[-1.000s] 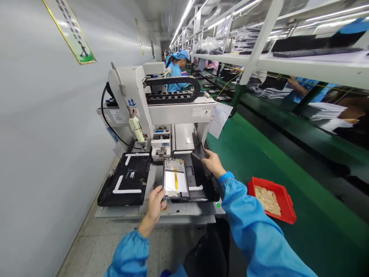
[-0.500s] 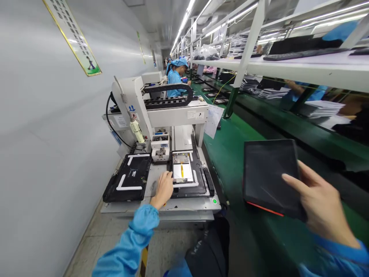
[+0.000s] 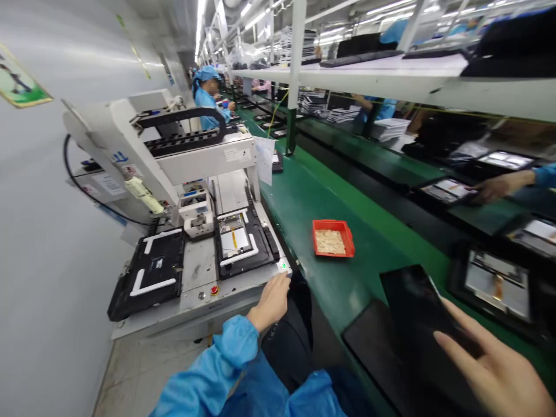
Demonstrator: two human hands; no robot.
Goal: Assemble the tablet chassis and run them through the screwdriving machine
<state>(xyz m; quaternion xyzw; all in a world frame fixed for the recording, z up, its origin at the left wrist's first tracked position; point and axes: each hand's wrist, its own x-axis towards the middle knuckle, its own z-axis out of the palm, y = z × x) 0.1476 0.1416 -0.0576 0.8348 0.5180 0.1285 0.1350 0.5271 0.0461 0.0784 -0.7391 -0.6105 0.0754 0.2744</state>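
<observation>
My left hand [image 3: 273, 301] reaches to the front edge of the white machine's base plate [image 3: 200, 272], its fingertips right beside the green lit button [image 3: 283, 266]; the fingers are curled loosely and hold nothing. My right hand [image 3: 490, 370] grips a black tablet [image 3: 417, 313] low at the right, over a dark pad on the green conveyor [image 3: 330, 197]. On the machine, an opened device [image 3: 234, 237] with a yellow strip lies in the right black fixture. The left black fixture [image 3: 150, 275] holds only white brackets.
A red tray [image 3: 333, 237] of small tan parts sits on the belt. Opened tablets [image 3: 497, 284] lie in carriers along the far side, where another person's hand [image 3: 495, 186] works. A person in blue [image 3: 208, 95] stands further up the line. A red button [image 3: 214, 290] is on the base plate.
The view swung right. My left hand slid from the fixture to the green button. My right hand lowered the black tablet from mid-air down to the belt.
</observation>
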